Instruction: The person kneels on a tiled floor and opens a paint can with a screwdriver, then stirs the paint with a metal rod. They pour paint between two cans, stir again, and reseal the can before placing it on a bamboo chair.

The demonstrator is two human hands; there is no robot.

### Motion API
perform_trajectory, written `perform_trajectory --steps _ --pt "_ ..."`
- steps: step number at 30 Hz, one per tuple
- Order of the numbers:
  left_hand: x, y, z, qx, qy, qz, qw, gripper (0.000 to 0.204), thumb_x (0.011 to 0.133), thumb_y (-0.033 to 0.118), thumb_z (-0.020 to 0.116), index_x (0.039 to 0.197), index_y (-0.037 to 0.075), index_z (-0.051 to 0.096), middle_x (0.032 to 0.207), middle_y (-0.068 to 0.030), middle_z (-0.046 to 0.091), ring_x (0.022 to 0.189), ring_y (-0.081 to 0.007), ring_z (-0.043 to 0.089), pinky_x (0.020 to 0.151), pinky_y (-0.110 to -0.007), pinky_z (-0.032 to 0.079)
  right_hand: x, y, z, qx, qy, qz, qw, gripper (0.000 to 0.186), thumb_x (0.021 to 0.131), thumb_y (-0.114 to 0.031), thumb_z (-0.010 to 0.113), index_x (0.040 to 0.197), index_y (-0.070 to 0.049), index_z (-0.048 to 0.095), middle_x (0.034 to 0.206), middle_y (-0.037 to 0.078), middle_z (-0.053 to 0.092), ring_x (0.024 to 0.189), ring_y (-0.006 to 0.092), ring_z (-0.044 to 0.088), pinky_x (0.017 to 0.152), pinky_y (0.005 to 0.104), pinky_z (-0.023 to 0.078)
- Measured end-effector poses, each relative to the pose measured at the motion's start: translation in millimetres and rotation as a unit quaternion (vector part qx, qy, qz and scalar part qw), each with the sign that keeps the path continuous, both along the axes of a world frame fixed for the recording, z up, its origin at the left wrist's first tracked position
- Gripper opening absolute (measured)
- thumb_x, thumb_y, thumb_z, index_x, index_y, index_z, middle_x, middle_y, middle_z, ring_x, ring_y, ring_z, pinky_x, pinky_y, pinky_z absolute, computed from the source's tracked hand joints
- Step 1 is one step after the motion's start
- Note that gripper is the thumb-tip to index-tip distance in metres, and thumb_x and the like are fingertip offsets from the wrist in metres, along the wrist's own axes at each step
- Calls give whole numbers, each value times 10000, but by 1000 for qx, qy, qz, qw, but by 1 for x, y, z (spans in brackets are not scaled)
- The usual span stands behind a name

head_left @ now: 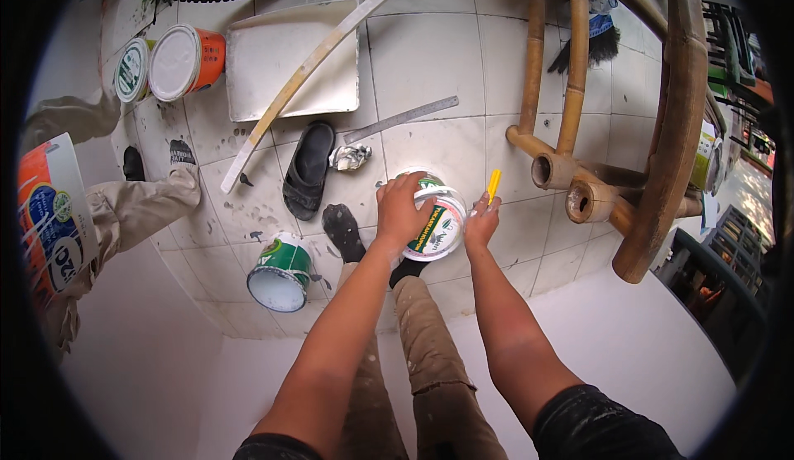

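Note:
A small paint tub (pixel 427 182) with a white lid (pixel 443 227) printed in green and red is on the floor before my feet. My left hand (pixel 402 208) is closed on the lid's left edge, fingers over the far side and thumb on top. At the other edge, my right hand (pixel 481 225) grips a slim yellow tool, apparently a utility knife (pixel 494 184), pointing away from me. Its lower end is hidden in my fingers, and no blade shows. Whether the lid is loose from the tub cannot be told.
Around the tub lie a black sandal (pixel 308 170), crumpled foil (pixel 351 158), a metal ruler (pixel 403 119) and a long strip (pixel 314 63) across a white tray (pixel 248 96). An open green bucket (pixel 281 271) stands left. Bamboo furniture (pixel 572 71) is right. Another person's trouser leg (pixel 136 212) shows left.

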State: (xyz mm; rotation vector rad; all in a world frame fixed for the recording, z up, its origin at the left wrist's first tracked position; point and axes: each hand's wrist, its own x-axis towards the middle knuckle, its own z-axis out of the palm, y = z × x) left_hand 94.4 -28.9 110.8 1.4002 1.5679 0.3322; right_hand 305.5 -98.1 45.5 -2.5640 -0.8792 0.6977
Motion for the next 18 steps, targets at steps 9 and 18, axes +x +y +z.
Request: perform_trajectory --steps 9,18 --pt "46 -11 74 -221 1 -248 943 608 965 548 697 1131 -26 810 1032 -300 779 1013 -464 758 934 -520 586 28 -71 71 -37 81 8 996 352 1175 -337 487 1113 4 545 847 228 697 795 442 698 747 527 532" --pt "61 10 119 -185 101 -174 962 606 976 519 703 1097 -66 805 1000 -335 771 999 -480 763 948 -518 580 56 -244 150 -99 125 -136 978 407 1154 -384 557 1150 21 602 760 177 727 680 320 732 654 450 557"
